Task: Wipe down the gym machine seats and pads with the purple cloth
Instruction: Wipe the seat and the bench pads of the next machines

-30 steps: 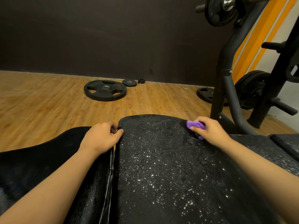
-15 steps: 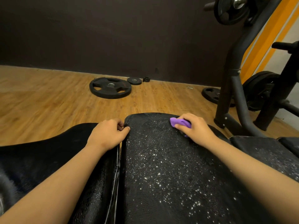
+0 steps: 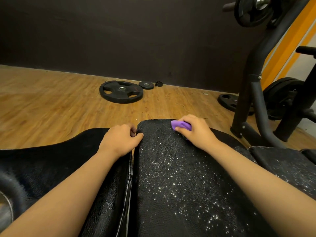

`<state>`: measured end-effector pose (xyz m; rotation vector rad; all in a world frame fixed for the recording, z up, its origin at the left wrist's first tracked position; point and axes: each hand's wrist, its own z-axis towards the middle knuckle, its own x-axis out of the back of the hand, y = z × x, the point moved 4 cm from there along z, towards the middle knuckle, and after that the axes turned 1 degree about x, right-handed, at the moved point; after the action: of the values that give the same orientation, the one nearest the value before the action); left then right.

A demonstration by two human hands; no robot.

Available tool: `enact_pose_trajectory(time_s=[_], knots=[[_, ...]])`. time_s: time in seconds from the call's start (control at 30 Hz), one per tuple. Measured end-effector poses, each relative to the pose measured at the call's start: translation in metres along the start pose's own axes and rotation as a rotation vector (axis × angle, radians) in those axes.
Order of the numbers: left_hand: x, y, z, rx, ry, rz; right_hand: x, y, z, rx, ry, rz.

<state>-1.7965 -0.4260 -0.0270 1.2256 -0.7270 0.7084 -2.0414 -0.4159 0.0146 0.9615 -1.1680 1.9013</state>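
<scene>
A long black pad (image 3: 179, 177), cracked and flecked with white specks, runs away from me in the middle of the view. My right hand (image 3: 196, 132) presses the bunched purple cloth (image 3: 180, 125) onto its far end, near the top edge. My left hand (image 3: 120, 139) grips the pad's left edge, thumb on top and fingers curled into the gap beside a second black pad (image 3: 59, 161) on the left. Another speckled pad (image 3: 282, 161) lies to the right.
A black machine frame (image 3: 253, 86) rises at the right with a loaded plate (image 3: 251, 11) up top and stored plates (image 3: 283, 98) behind it. On the wooden floor lie a large weight plate (image 3: 121, 92), a small plate (image 3: 146, 85) and another plate (image 3: 229, 101). A dark wall stands behind.
My right hand has slid the purple cloth leftward along the far end of the middle pad. My left hand has kept its grip on the pad's left edge.
</scene>
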Motion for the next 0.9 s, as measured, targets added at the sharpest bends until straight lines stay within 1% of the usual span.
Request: enact_pose_trajectory(time_s=[0.13,0.23,0.33,0.4,0.43,0.53,0.67,0.73,0.83,0.9], knots=[[0.0,0.0,0.0,0.002,-0.008,-0.006,-0.002,-0.016,-0.018,0.044,-0.077,0.113],[0.0,0.0,0.0,-0.001,-0.013,-0.012,0.004,-0.004,-0.013,0.015,-0.115,0.053],[0.0,0.0,-0.001,-0.001,-0.012,-0.016,0.015,0.022,0.004,-0.103,-0.026,-0.061],[0.001,0.001,-0.001,0.002,-0.006,-0.019,0.017,0.033,0.016,-0.183,0.017,-0.069],[0.001,0.001,-0.001,0.002,-0.005,-0.019,0.014,0.032,0.021,-0.195,0.025,-0.073],[0.001,0.001,0.0,0.006,-0.012,-0.02,-0.004,0.005,0.033,-0.101,0.013,-0.078],[0.001,0.002,-0.001,0.012,-0.013,-0.017,-0.033,-0.053,0.027,0.106,-0.134,-0.022],[0.002,0.001,-0.001,0.008,-0.016,-0.019,-0.04,-0.067,0.02,0.177,-0.176,0.022],[0.002,0.0,-0.002,0.004,-0.029,-0.025,-0.033,-0.059,0.017,0.176,-0.217,0.058],[0.002,-0.001,-0.002,0.011,-0.033,-0.033,-0.024,-0.043,0.024,0.107,-0.167,0.044]])
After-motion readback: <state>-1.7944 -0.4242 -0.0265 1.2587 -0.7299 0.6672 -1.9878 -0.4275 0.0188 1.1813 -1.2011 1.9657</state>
